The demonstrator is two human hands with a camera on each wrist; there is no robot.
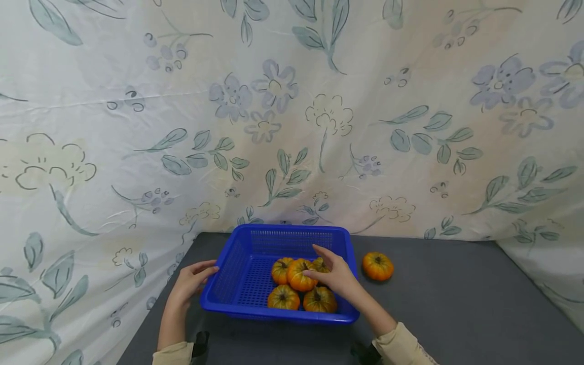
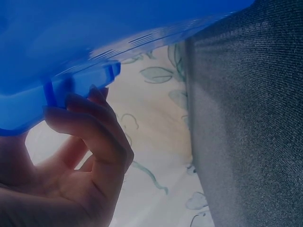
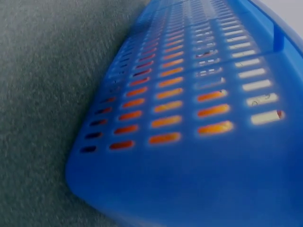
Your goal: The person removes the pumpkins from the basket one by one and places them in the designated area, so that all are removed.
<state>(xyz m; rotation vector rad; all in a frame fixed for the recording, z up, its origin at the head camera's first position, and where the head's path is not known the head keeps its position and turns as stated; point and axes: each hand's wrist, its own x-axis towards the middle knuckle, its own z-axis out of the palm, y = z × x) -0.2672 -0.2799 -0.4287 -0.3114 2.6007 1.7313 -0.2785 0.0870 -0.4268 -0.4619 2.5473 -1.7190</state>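
A blue plastic basket (image 1: 246, 253) with slotted walls sits on the dark table, small orange pumpkins (image 1: 284, 298) gathered in its right half. My left hand (image 1: 189, 281) grips the basket's left rim; in the left wrist view its curled fingers (image 2: 94, 127) come up under the rim. Over the pumpkins, inside the basket's right side, my right hand (image 1: 336, 276) has thumb and forefinger spread apart. Its thumb tip is by the middle pumpkin (image 1: 298, 276); whether it touches cannot be told. The right wrist view shows only the basket's slotted wall (image 3: 180, 94), with orange behind the slots.
One more orange pumpkin (image 1: 377, 266) lies on the grey table (image 1: 438, 304), just right of the basket. Behind the table hangs a pale floral cloth (image 1: 292, 152), which also runs down the left and right sides.
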